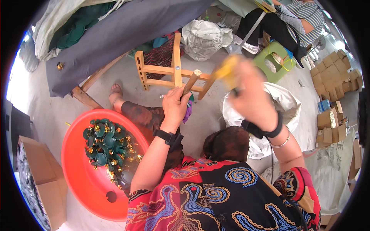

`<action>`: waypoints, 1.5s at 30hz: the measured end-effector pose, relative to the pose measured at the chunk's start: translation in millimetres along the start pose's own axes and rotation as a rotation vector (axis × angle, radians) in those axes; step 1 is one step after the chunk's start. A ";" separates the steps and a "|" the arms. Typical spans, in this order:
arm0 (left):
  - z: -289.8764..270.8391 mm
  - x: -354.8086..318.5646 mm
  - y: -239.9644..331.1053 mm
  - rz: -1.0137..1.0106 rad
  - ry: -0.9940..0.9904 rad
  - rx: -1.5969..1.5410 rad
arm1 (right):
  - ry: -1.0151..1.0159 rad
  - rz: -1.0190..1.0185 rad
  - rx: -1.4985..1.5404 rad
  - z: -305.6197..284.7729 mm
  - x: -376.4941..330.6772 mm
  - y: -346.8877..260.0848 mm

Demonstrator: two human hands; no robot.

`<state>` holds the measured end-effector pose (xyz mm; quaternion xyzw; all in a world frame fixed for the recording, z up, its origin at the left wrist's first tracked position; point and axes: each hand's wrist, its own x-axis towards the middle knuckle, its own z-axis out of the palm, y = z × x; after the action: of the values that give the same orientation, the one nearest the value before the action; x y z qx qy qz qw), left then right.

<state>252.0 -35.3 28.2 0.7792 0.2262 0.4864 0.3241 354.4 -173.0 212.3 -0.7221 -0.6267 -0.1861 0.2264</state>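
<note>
A wooden stick (192, 80) stands up out of my left hand (174, 104), whose fingers are wrapped round it. Just under that hand a bit of purple and green material (187, 111) shows; how it joins the stick is hidden. My right hand (251, 96) is raised to the right of the stick, smeared by motion. At its fingers is a blurred yellow thing (226, 72), which the hand appears to grip; its kind cannot be made out. A light wooden frame (160, 70) with crossed bars stands on the floor beyond both hands.
To my left sits an orange-red basin (73, 169) holding several dark green discs with gold bits (109, 140). A white sack (283, 101) lies by my right knee. Farther off are a green stool (283, 57), cardboard boxes (333, 73) and a seated person (304, 23).
</note>
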 end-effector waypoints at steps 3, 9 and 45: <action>-3.6 -5.9 -1.2 -0.028 -0.032 -0.026 | -0.275 0.100 0.116 9.8 -11.4 3.6; 0.7 3.5 4.5 -0.026 -0.162 0.021 | 0.000 -0.054 0.479 36.5 -9.5 -3.2; -199.0 -234.6 -112.7 -0.700 -0.327 0.678 | -0.216 0.626 1.001 102.9 -33.6 13.9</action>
<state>-31.8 -57.7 -133.9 0.7840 0.5649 0.1197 0.2277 361.7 -144.6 107.2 -0.6929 -0.4151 0.2816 0.5179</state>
